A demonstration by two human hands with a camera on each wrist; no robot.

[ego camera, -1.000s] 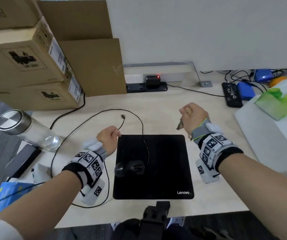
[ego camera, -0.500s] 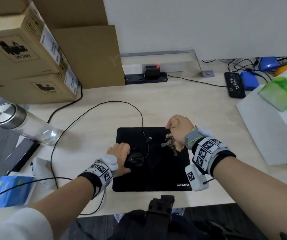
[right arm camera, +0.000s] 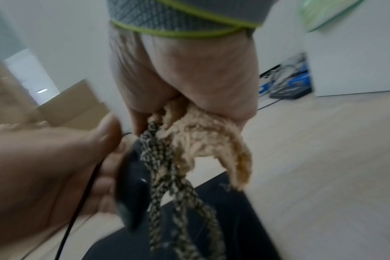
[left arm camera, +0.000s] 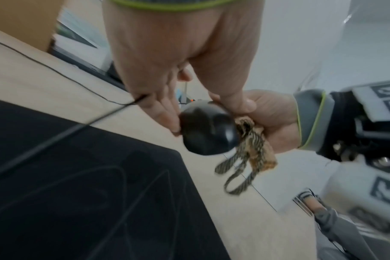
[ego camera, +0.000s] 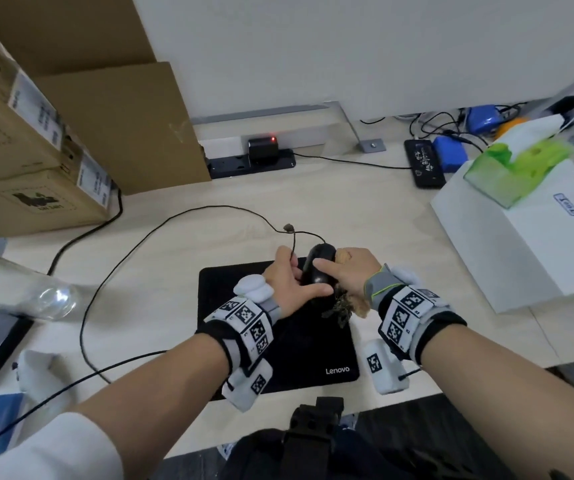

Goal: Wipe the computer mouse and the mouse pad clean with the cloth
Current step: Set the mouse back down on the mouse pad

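The black mouse [ego camera: 318, 268] is lifted off the black Lenovo mouse pad [ego camera: 278, 344] and tilted on its side above the pad's far edge. My left hand [ego camera: 294, 278] grips it from the left, fingers behind and thumb in front. Its cable [ego camera: 292, 237] trails off past my fingers. My right hand [ego camera: 346, 270] holds the bunched tan cloth [ego camera: 346, 306] against the mouse's right side, thumb lying on the mouse. In the left wrist view the mouse [left arm camera: 208, 128] sits between my left fingers [left arm camera: 167, 112] and the cloth [left arm camera: 252, 153]. The cloth's striped fringe [right arm camera: 167, 176] hangs down.
Cardboard boxes [ego camera: 36, 150] stand at the back left, with a glass bottle [ego camera: 18, 289] lying near the left edge. A white box [ego camera: 521, 244] with a green tissue pack [ego camera: 514, 171] fills the right. A power strip [ego camera: 254, 162] and a phone [ego camera: 424, 164] lie along the wall.
My left hand went to the mouse on the pad, took hold and lifted it. My right hand came in from the right with the cloth and now presses it to the mouse.
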